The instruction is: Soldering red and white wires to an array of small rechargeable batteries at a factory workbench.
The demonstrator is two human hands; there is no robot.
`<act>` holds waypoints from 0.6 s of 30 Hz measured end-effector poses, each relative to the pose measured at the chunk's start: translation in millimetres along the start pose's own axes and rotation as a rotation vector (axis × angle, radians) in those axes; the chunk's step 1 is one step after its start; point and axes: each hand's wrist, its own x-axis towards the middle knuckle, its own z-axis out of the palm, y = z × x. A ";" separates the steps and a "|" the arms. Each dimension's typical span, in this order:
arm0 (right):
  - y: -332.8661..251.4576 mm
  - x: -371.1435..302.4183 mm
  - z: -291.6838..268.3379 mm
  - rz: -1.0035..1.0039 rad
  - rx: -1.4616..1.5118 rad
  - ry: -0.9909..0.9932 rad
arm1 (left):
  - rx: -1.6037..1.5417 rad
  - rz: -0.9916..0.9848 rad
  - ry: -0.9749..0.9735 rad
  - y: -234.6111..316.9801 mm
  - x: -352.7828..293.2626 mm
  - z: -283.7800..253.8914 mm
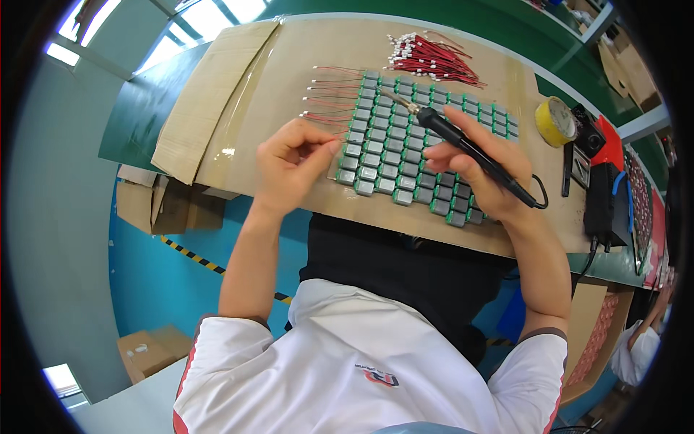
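My left hand (293,163) pinches thumb and forefinger together at the left edge of a block of small grey cells with green circuit boards (390,158). A thin wire appears to be between the fingertips, its end hidden by them. Held pen-like in my right hand (499,173) is a black-handled soldering iron (452,134), its metal tip pointing up and left above the cells. Several thin red and black wires (336,88) with white connectors stick out leftward from the cells in the left column, beyond my left hand.
Brown cardboard (289,54) covers the bench. At the back lies a heap of red wires with white plugs (437,59). Yellow tape (555,121) and a black box with a cord (606,206) stand on the right. A folded cardboard sheet (210,101) lies at the left.
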 end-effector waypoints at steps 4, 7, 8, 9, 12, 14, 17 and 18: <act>3.6 6.7 -0.1 -0.223 -0.123 -0.040 | 0.123 0.021 0.009 -11.7 1.1 -17.5; 4.4 7.6 0.6 -0.227 -0.240 -0.102 | 0.145 -0.065 0.005 -14.5 4.2 -20.8; 5.3 5.2 1.5 -0.180 -0.238 -0.108 | 0.154 -0.088 -0.029 -14.5 6.2 -20.7; 6.2 5.3 3.5 -0.176 -0.239 -0.113 | 0.162 -0.112 -0.064 -14.7 7.7 -20.5; 8.7 5.7 9.2 -0.180 -0.185 -0.129 | 0.152 -0.134 -0.047 -17.0 9.8 -19.0; 10.6 4.6 10.7 -0.128 -0.193 -0.154 | 0.131 -0.171 -0.057 -17.9 10.6 -20.5; 12.0 7.3 11.9 -0.145 -0.219 -0.183 | 0.120 -0.210 -0.067 -16.1 12.5 -20.6; 11.6 8.0 12.0 -0.139 -0.217 -0.188 | 0.132 -0.211 -0.064 -16.3 12.6 -20.5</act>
